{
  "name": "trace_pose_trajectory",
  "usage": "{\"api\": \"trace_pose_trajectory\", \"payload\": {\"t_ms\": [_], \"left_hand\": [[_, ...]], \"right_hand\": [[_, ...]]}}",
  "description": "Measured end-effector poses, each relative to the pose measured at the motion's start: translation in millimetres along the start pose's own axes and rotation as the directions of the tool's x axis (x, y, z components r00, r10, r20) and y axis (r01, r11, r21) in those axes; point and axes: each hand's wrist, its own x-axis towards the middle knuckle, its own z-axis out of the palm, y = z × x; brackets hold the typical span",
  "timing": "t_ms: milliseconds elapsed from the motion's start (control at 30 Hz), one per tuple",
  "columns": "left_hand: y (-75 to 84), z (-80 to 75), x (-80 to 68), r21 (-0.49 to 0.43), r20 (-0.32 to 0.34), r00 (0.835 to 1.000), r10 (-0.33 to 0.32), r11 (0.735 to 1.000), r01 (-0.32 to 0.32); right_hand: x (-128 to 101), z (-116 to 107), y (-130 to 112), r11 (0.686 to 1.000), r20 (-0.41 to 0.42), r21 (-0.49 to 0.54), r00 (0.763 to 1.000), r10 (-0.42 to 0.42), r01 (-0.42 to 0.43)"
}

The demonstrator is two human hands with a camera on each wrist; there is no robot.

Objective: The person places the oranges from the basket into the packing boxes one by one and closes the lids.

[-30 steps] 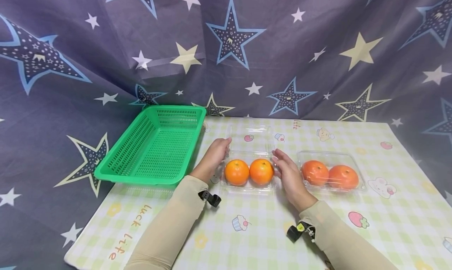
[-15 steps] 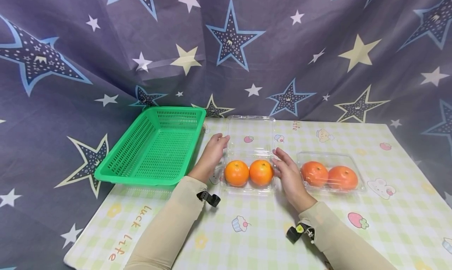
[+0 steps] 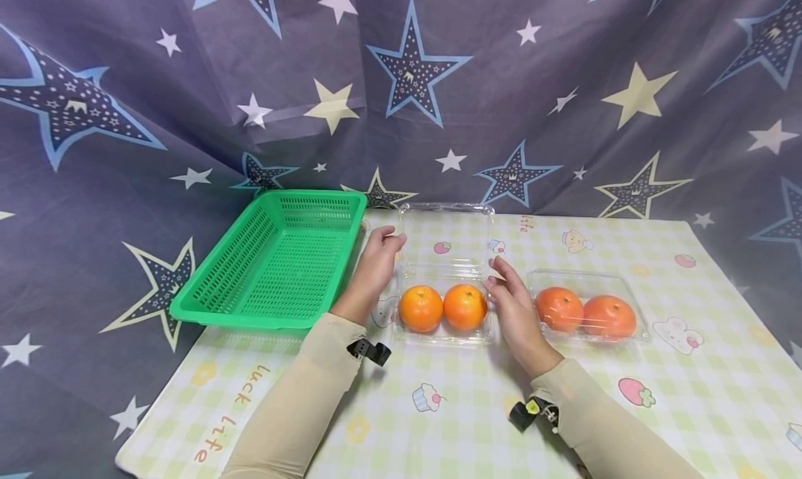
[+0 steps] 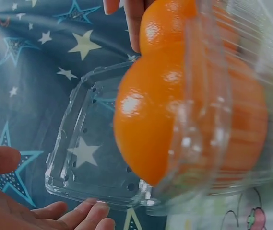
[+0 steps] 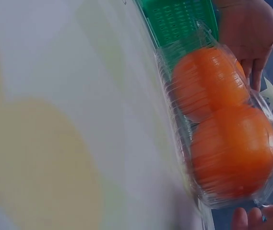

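A clear plastic clamshell box with its lid raised at the back stands mid-table. Two oranges sit side by side in its base; the left wrist view shows them large behind the clear wall. My left hand is beside the lid's left edge, fingers extended and thumb apart from them. In the left wrist view its fingertips are right at the lid's edge. My right hand is at the box's right side, fingers loosely bent, fingertips near the hinge. Neither hand has anything in its grasp.
To the left stands a green slotted plastic basket, overhanging the table's left edge. A second clear box holding two oranges is close to my right wrist. A starry curtain hangs behind the checked tablecloth.
The lid's far edge has risen in view and the lid looks wider. My left hand has shifted a little upward and away along it; my right fingertips have moved slightly upward. The oranges stay put.
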Motion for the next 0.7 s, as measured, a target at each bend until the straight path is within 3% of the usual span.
{"api": "trace_pose_trajectory", "payload": {"t_ms": [200,400,700], "left_hand": [[5.9,-1.4,-4.7,-0.011,-0.017,1.000,0.026,1.000,-0.026],[8.8,-0.7,-8.6,-0.086,-0.003,0.998,0.055,0.995,-0.055],[7.2,-2.5,-9.7,-0.139,0.003,1.000,0.006,0.990,-0.006]], "right_hand": [[-1.1,0.0,0.6,0.999,-0.005,-0.020,0.999,-0.049,0.049],[-2.1,-0.7,-0.3,0.994,0.011,-0.070,0.997,-0.078,0.078],[-3.5,-2.2,-1.1,0.993,0.011,-0.075,0.996,-0.085,0.085]]}}
